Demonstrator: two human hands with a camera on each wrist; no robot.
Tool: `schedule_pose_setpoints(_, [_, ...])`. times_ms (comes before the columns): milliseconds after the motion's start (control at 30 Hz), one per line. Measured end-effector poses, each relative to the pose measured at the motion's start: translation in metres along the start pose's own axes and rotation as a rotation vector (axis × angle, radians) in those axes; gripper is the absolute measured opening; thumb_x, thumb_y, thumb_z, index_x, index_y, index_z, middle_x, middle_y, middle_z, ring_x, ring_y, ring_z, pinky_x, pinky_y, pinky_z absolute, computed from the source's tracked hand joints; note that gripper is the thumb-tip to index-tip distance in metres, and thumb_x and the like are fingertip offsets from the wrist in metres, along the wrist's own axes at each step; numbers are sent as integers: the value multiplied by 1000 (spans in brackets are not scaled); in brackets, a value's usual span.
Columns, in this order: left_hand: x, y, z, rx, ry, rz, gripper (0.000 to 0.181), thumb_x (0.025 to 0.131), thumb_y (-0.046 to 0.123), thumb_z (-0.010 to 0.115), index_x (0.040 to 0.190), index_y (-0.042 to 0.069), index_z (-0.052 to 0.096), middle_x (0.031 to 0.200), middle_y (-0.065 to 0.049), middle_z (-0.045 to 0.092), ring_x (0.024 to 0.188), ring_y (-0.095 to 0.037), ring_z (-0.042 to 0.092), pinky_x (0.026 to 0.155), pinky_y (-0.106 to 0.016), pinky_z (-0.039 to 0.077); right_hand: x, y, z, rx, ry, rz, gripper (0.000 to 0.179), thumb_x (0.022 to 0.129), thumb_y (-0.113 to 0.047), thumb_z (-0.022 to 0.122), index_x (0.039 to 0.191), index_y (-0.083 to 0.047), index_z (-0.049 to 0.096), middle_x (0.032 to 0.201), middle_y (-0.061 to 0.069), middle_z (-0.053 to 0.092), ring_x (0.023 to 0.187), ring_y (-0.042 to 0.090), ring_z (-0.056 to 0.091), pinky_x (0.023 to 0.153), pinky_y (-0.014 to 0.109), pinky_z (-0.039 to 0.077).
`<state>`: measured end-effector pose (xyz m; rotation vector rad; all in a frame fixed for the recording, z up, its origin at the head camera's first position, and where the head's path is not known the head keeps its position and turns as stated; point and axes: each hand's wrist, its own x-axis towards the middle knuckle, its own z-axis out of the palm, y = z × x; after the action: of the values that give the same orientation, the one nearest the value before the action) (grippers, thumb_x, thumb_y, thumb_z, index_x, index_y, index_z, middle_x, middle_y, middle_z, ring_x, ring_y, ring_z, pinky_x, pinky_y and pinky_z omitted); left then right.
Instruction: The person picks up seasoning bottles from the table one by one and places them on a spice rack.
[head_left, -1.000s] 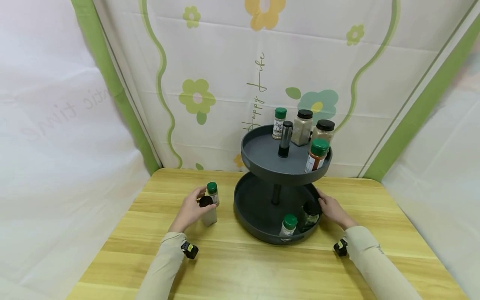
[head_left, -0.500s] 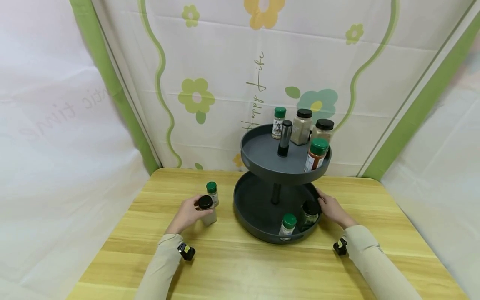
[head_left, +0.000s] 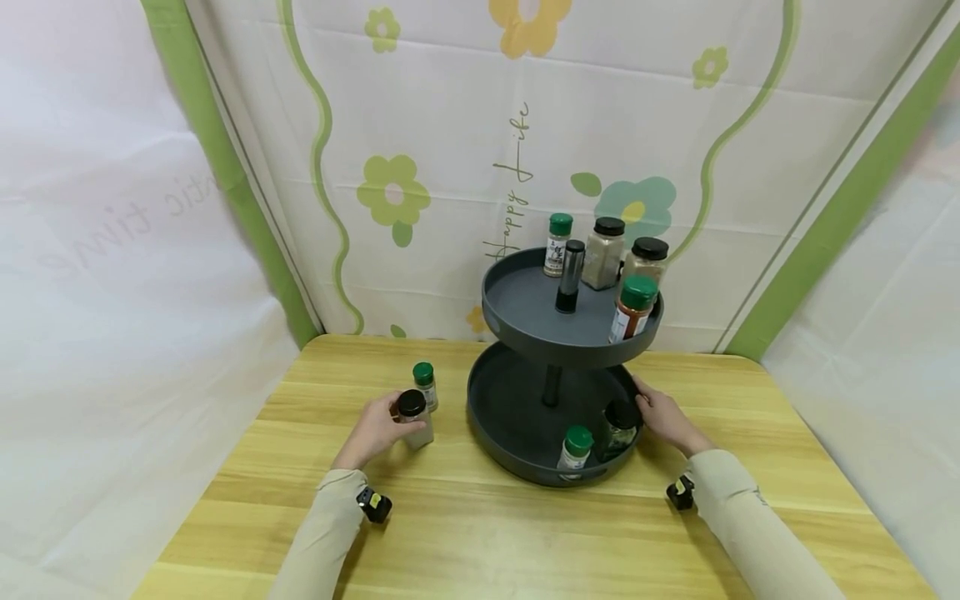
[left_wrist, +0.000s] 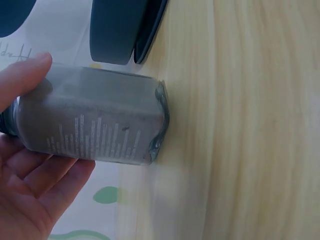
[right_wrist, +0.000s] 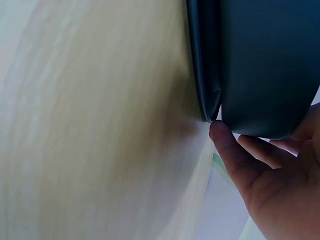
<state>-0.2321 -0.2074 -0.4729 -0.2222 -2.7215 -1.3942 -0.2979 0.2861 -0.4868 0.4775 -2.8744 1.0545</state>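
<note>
My left hand holds a clear square spice jar with a black lid, thumb on one side and fingers on the other. The jar stands upright, its base at the tabletop, with pale powder inside. Just behind it is a small green-capped spice bottle. My right hand grips the right side of the lower tier of a dark grey two-tier turntable. In the right wrist view, its fingertips lie against the lower edge of the tier's wall.
The upper tier bears several spice jars, two black-lidded and two green-capped. On the lower tier stand a green-capped bottle and a dark-lidded jar. A printed curtain hangs behind the wooden table.
My left hand has drawn slightly left and closed its fingers round the black-lidded spice jar. The jar, the turntable and my right hand have stayed in place.
</note>
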Motion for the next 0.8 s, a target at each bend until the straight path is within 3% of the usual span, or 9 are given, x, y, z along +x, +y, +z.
schedule_pose_setpoints(100, [0, -1, 1, -5, 5, 4, 35, 77, 17, 80, 106, 6, 65, 97, -2, 66, 89, -16, 60, 77, -34, 50, -1, -1, 0, 0, -4, 0, 48, 101, -7, 33, 144, 11, 24, 123, 37, 48, 42, 14, 33, 47, 30, 37])
schedule_pose_setpoints(233, [0, -1, 1, 2, 9, 19, 33, 77, 17, 79, 105, 6, 65, 95, -2, 66, 86, -16, 60, 74, -33, 50, -1, -1, 1, -1, -3, -3, 48, 101, -8, 33, 144, 11, 24, 120, 36, 50, 41, 13, 32, 47, 30, 37])
schedule_pose_setpoints(333, [0, 0, 2, 11, 8, 35, 31, 77, 17, 80, 103, 7, 66, 93, 0, 66, 83, -15, 60, 71, -32, 50, 0, 0, 3, 5, -4, 9, 48, 101, -8, 34, 145, 9, 24, 130, 37, 42, 45, 15, 35, 49, 31, 37])
schedule_pose_setpoints(567, [-2, 6, 6, 19, -24, 49, 28, 78, 20, 79, 102, 12, 67, 92, 3, 66, 83, -11, 60, 72, -32, 50, 0, 0, 1, -1, -19, 21, 48, 101, -8, 33, 145, 9, 23, 138, 37, 34, 54, 20, 40, 54, 33, 37])
schedule_pose_setpoints(800, [-3, 16, 7, -1, -32, 81, 26, 79, 21, 79, 101, 13, 67, 92, 3, 66, 82, -11, 60, 71, -31, 49, 0, -1, 0, 0, -16, 8, 48, 101, -7, 33, 145, 10, 22, 136, 37, 36, 48, 17, 36, 52, 32, 37])
